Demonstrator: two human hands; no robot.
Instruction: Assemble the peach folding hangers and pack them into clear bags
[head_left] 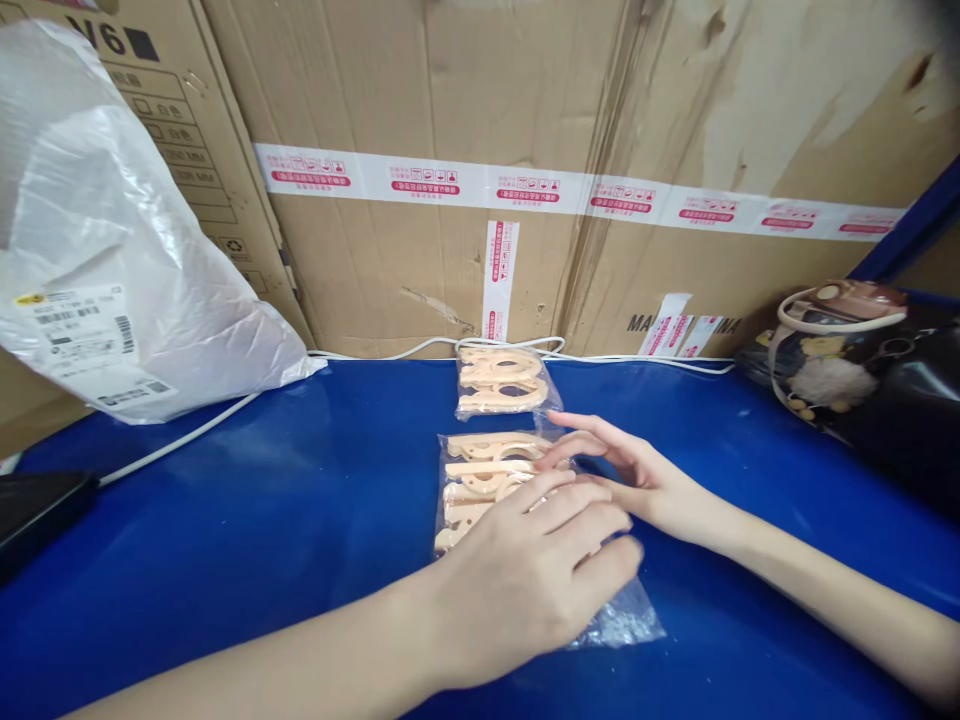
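Note:
A clear plastic bag (469, 470) of beige folding hangers lies flat on the blue tabletop in front of me. My left hand (536, 560) rests palm down over its right part, fingers apart, covering some of the contents. From the right reaches my right hand (615, 465), its fingers stretched out at the bag's upper right edge; its fingertips are partly behind the left hand. An empty flap of film (622, 610) sticks out at the lower right. Just behind lies a smaller clear bag (502, 382) with similar beige pieces, close to my right index fingertip.
Large cardboard boxes (435, 90) with printed tape stand along the back. A white plastic parcel (112, 240) leans at the left, near a black object (45, 515). A white cable (390, 352) runs along the back. Dark bags with a brown-handled item (840, 310) sit at the right.

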